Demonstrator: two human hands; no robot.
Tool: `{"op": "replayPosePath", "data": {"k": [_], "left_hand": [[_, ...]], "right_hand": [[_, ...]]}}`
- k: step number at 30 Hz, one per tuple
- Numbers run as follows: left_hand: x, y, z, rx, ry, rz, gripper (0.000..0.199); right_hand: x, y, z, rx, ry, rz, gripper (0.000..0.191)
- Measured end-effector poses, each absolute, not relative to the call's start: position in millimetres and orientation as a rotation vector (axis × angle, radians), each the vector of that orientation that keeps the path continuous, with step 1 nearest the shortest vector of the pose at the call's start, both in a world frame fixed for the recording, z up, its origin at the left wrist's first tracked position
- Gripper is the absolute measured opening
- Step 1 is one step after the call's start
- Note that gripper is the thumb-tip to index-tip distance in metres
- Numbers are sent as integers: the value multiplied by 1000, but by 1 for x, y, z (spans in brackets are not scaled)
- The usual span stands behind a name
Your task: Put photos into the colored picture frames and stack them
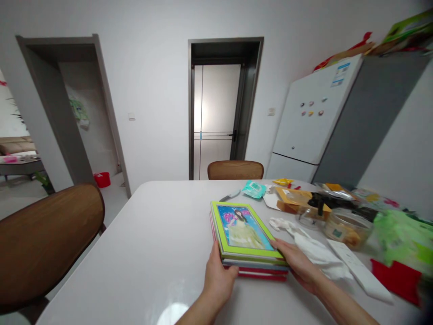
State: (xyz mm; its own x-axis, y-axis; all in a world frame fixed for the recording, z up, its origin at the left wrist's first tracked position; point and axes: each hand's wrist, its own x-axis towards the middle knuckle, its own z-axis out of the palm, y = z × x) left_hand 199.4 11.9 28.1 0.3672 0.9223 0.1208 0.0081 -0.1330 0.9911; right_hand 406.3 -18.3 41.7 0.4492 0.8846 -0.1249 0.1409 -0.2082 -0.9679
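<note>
A stack of books lies flat on the white table. The top one has a lime-green border around a picture of a figure in a pale gown on blue; grey and red edges show beneath it. My left hand grips the stack's near left corner, with the thumb along the front edge. On the other side, my right hand holds the near right corner, thumb on top; its other fingers are partly hidden. Just behind the stack lies a knife, beside a teal wipes packet.
To the right are crumpled tissue, a white power strip, a clear round tub, a green plastic bag and a red cloth-like piece. Wooden chairs stand at left and far side.
</note>
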Motion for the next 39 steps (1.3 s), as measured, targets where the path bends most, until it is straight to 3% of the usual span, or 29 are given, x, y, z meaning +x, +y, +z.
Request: {"op": "replayPosePath", "data": {"k": [5,14,21,24,26,29,31,34,39], "left_hand": [[152,46,19,1539,1142,1046,69],[44,125,19,1475,1365,1178,61],[23,126,33,1327,1397,1281,55],[22,115,51,1219,1424,1383,54],[29,102,74,1200,1360,1438,56],[48,74,119,1256,1105,1458,67],[59,56,145,1240,604,1429,75],[66,34,163,1185,339,1379,80],[66,21,150,1115,382,1359,79]], "right_hand": [[342,12,49,-1586,-997,931,26],[233,100,54,-1596,-1167,815,30],[225,122,59,-1600,-1161,693,28],[222,109,70,-1572,-1168,646,40],[208,91,87,-1426,-1232,710,53],[180,59,123,-771,-1279,1065,69],[166,41,144,-535,-1220,1201,73],[160,22,158,-420,-1146,1297,75],[164,14,143,-428,-1083,1350,70]]}}
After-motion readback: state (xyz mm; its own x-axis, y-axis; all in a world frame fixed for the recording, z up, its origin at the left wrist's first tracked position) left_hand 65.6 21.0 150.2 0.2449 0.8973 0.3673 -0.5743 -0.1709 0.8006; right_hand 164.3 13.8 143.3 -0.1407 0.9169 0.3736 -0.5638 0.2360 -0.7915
